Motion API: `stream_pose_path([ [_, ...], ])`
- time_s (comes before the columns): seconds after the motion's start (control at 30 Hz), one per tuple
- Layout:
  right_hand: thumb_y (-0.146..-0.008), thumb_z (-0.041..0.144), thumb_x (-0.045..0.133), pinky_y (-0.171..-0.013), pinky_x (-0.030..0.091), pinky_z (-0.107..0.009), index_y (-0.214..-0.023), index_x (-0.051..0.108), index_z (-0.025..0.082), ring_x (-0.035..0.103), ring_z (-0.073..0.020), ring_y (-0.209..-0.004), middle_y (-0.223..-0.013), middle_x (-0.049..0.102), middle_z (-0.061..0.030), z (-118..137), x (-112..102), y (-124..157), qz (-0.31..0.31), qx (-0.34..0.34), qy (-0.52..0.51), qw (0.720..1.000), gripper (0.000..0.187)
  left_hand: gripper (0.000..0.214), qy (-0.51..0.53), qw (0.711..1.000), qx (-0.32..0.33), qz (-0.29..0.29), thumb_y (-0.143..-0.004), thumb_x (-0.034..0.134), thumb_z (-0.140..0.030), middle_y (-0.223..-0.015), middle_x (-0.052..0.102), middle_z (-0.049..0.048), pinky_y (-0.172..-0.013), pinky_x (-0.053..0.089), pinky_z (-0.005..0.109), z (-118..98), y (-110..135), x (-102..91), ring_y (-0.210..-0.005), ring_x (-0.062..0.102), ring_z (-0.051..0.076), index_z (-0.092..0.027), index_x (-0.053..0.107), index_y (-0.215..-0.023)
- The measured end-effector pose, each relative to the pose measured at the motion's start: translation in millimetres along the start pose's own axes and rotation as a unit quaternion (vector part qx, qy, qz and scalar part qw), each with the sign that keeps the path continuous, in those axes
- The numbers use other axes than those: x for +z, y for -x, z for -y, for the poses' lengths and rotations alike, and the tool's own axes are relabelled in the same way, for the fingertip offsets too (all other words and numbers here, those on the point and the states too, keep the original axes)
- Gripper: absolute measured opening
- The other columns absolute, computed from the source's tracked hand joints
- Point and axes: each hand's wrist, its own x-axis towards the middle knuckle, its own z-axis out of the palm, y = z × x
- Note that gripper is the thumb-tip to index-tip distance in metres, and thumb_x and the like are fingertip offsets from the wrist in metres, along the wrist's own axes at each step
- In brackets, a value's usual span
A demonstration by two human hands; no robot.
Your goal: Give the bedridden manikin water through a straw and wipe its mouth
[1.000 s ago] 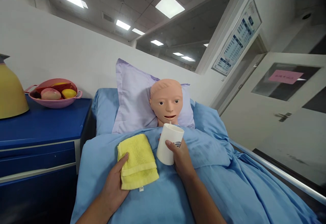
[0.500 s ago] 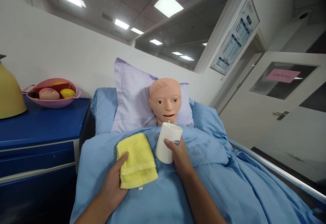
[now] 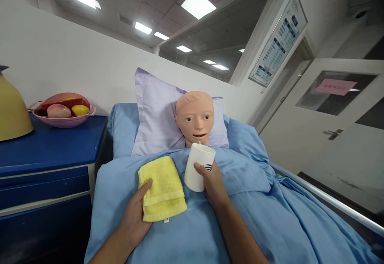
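The right grip [image 3: 214, 186] is curled round a white cup [image 3: 193, 172], near the middle of the frame, just below the doll's head [image 3: 196, 114]. The cup's long way leans, top toward upper right. The left grip [image 3: 135, 214], lower and farther from the head, pinches a folded yellow towel [image 3: 163, 178].

passage: slim between towel [image 3: 163, 186] and cup [image 3: 195, 176]; block ahead: manikin head [image 3: 196, 114]; right: bed rail [image 3: 330, 203]
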Motion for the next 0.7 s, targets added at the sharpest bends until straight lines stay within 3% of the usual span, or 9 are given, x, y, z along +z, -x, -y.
stream_pose_path([
  [0.7,-0.067,0.045,0.077,-0.065,0.054,-0.033,-0.110,0.062,0.021,0.066,-0.0238,-0.082,-0.100,0.071,-0.0071,1.9,1.2,0.1,-0.004,-0.005,-0.004,1.000,0.051,0.048,0.002,1.000,0.000,-0.001,-0.077,0.071,-0.028,-0.116,0.069,0.0117,-0.092,0.057,0.046,0.6,-0.7,-0.3,-0.106,0.065,0.030,-0.015,0.059,-0.122],
])
